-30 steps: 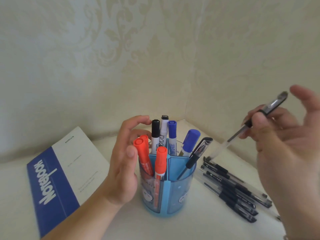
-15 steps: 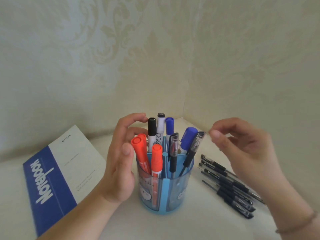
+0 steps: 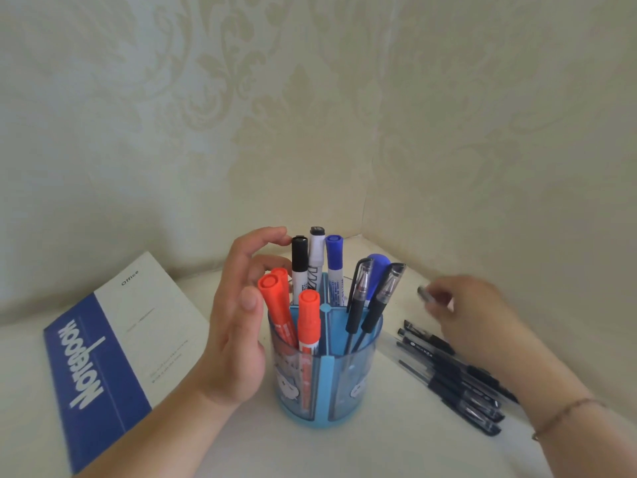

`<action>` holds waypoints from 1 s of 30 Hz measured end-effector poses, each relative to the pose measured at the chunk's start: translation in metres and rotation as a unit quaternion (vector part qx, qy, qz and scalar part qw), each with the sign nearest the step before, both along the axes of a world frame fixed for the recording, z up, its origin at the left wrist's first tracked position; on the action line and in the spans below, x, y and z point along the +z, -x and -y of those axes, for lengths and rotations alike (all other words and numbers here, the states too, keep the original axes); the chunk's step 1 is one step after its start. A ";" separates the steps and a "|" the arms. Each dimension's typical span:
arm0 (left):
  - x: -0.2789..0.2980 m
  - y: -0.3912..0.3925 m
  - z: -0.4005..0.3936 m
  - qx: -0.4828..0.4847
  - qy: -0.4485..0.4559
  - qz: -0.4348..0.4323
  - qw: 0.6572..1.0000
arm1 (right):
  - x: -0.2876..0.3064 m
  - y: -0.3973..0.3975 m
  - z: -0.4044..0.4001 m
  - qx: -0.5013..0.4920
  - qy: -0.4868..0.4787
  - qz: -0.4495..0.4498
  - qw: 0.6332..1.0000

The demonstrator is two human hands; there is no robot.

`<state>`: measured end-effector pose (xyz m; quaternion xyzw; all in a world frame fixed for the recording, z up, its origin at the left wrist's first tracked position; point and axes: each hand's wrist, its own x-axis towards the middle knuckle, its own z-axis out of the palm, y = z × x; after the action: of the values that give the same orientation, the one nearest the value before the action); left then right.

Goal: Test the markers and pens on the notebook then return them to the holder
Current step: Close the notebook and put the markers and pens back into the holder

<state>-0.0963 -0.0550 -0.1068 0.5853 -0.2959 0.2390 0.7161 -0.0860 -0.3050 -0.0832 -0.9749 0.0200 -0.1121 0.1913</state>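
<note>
1. The cream bench (image 3: pixel 396 450) fills the corner under damask-patterned walls and carries everything in view.
2. The notebook (image 3: pixel 113 343) lies closed on the bench to your left, its blue band with white lettering nearest you, well apart from the loose pens.
3. Your left hand (image 3: pixel 238 326) cups the left side of the holder, fingers relaxed and spread, thumb against the rim beside the red markers, index fingertip touching the cap of the black marker (image 3: pixel 300 267).
4. Your right hand (image 3: pixel 472 315) reaches over the bench right of the holder, fingers curled round the capped end of a pen (image 3: pixel 424 293); motion blur hides the rest of that pen. A thin bracelet shows at the wrist.
5. The blue translucent holder (image 3: pixel 358 391) stands upright at centre, split by spokes into compartments.
6. The row of black gel pens (image 3: pixel 448 370) lies side by side on the bench to the holder's right, partly under your right forearm.
7. Three red markers (image 3: pixel 309 319) stand in the near-left compartment, caps up.
8. The black marker, a white-bodied marker (image 3: pixel 316 257) and a blue-capped marker (image 3: pixel 335 267) stand in the far compartment.
9. Two clear-capped gel pens (image 3: pixel 381 298) lean in the right compartment, a larger blue marker cap (image 3: pixel 378 267) rising behind them.
</note>
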 end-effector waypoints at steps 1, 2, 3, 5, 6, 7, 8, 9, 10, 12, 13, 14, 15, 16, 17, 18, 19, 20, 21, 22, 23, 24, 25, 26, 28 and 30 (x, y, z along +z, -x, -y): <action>0.000 0.000 0.000 -0.001 -0.001 -0.002 1.000 | 0.007 0.004 0.001 0.002 -0.039 0.105 0.994; 0.001 0.000 0.000 -0.003 -0.001 -0.004 1.000 | 0.017 0.010 0.000 0.008 -0.108 0.219 0.970; 0.001 0.001 0.000 -0.002 -0.001 -0.006 1.000 | 0.026 0.015 -0.001 0.027 -0.204 0.320 0.925; 0.000 0.000 0.000 0.002 -0.002 -0.006 1.000 | 0.038 0.025 -0.003 0.132 -0.401 0.426 0.800; 0.000 0.000 -0.001 0.003 -0.003 -0.004 1.000 | 0.040 0.030 -0.006 0.184 -0.482 0.427 0.742; 0.000 0.000 -0.001 0.004 -0.005 -0.002 1.000 | 0.040 0.033 -0.009 0.218 -0.538 0.411 0.703; 0.000 0.000 -0.001 0.006 -0.007 0.000 1.000 | 0.040 0.037 -0.014 0.242 -0.563 0.399 0.682; 0.000 0.000 -0.001 0.008 -0.008 0.002 1.000 | 0.039 0.041 -0.021 0.257 -0.569 0.395 0.674; 0.000 0.000 -0.001 0.008 -0.009 0.003 1.000 | 0.038 0.044 -0.029 0.268 -0.559 0.392 0.680; 0.000 0.000 -0.001 0.005 -0.006 0.002 1.000 | 0.034 0.049 -0.041 0.278 -0.517 0.380 0.715; 0.000 0.000 -0.001 0.005 -0.006 0.003 1.000 | 0.030 0.050 -0.044 0.286 -0.481 0.366 0.743; 0.000 0.000 -0.001 0.004 -0.004 0.004 1.000 | 0.027 0.050 -0.046 0.289 -0.435 0.347 0.779; 0.000 0.000 0.000 0.003 -0.002 0.004 1.000 | 0.026 0.050 -0.047 0.286 -0.386 0.324 0.815; -0.001 -0.001 0.000 0.001 -0.001 0.003 1.000 | 0.026 0.049 -0.047 0.285 -0.353 0.304 0.838; -0.001 -0.001 -0.001 0.002 -0.001 0.003 1.000 | 0.026 0.048 -0.045 0.289 -0.342 0.295 0.844; -0.001 -0.001 -0.001 0.004 -0.003 0.003 1.000 | 0.027 0.047 -0.042 0.298 -0.360 0.293 0.834; -0.001 -0.001 -0.001 0.007 -0.007 0.003 1.000 | 0.028 0.044 -0.037 0.296 -0.392 0.291 0.821; -0.001 -0.001 -0.001 0.007 -0.009 0.002 1.000 | 0.029 0.040 -0.031 0.272 -0.412 0.285 0.821; -0.001 -0.001 -0.001 0.005 -0.009 0.001 1.000 | 0.028 0.034 -0.023 0.227 -0.400 0.275 0.844; -0.001 0.000 0.000 0.005 -0.008 0.001 1.000 | 0.024 0.026 -0.015 0.169 -0.331 0.252 0.894; 0.000 0.000 0.000 0.006 -0.007 0.003 1.000 | 0.018 0.018 -0.006 0.117 -0.222 0.204 0.946; 0.000 0.000 0.000 0.010 -0.008 0.006 1.000 | 0.012 0.011 0.002 0.081 -0.117 0.132 0.981; 0.000 0.000 0.000 0.013 -0.009 0.008 1.000 | 0.007 0.006 0.006 0.058 -0.037 0.048 0.996; 0.000 0.000 0.000 0.014 -0.010 0.009 1.000 | 0.001 0.003 0.009 0.047 0.015 -0.031 0.998; -0.001 0.000 0.000 0.014 -0.010 0.010 1.000 | -0.004 0.001 0.008 0.036 0.057 -0.133 0.989; -0.001 -0.001 0.000 0.010 -0.008 0.006 1.000 | -0.001 0.002 0.003 0.029 0.048 -0.150 0.987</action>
<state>-0.0958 -0.0549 -0.1075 0.5922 -0.2960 0.2473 0.7075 -0.0883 -0.3075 -0.0843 -0.9889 0.0146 0.0399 0.1421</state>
